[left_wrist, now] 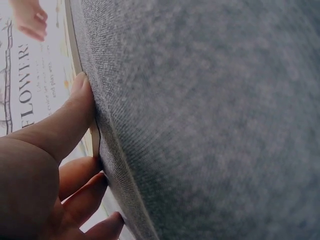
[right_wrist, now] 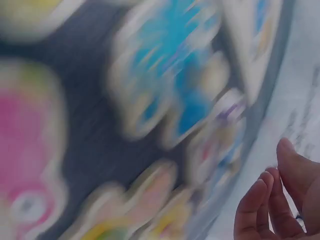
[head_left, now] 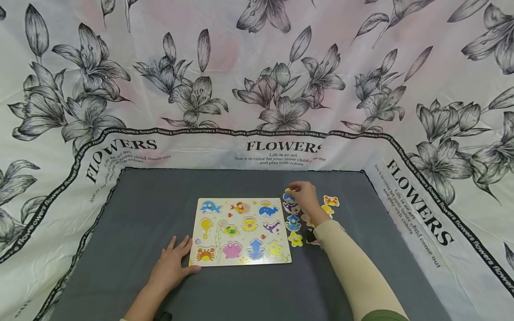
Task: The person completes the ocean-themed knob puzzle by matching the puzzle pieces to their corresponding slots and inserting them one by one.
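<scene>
I have the right hand (head_left: 304, 198), thumb and fingertips close together, at the blue piece (head_left: 288, 197); whether they pinch it, I can't tell. It lies just off the board's (head_left: 225, 201) far right corner, toward the grey surface's (head_left: 241, 294) far edge, long axis partly hidden. My left hand (head_left: 170, 263), farther off, fingers spread, spans the board's near left corner.

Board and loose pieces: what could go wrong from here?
1. The loose pieces lie crowded together, so the right hand might nudge neighbours.
2. The right sleeve overhangs some and could drag them.
3. The left hand braces only the board's left side; pressing the far side might pivot it.
</scene>
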`<state>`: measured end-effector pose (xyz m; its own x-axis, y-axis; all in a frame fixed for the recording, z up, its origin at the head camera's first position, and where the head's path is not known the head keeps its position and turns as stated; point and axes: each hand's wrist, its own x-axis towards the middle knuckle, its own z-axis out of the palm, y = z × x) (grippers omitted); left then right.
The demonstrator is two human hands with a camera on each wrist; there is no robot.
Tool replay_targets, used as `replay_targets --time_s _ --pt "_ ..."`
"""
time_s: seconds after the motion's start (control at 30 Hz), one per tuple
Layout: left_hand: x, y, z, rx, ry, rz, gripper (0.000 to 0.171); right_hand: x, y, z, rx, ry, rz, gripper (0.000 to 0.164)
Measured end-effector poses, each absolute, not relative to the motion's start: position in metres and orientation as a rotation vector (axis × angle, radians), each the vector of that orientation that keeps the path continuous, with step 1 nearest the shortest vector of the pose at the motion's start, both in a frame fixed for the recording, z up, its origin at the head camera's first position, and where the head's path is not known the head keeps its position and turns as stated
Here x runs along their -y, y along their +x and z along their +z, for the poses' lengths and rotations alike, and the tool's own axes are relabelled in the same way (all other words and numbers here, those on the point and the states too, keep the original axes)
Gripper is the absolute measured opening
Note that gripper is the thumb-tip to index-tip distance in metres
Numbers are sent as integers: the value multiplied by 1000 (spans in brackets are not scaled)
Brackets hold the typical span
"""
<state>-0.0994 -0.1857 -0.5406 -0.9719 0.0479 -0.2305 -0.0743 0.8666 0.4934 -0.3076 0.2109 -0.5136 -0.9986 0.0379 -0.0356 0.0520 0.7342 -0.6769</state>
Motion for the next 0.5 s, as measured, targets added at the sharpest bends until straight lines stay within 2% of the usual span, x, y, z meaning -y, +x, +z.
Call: replay_targets --time_s 0.2,0.5 --pt "187 -100 -541 -2809 -18 742 96 -228 -312 -524 -2846 119 -1098 29" --pt "183 -97 -542 -2810 -39 742 96 -230 -311 -532 -2874 161 -1057 20"
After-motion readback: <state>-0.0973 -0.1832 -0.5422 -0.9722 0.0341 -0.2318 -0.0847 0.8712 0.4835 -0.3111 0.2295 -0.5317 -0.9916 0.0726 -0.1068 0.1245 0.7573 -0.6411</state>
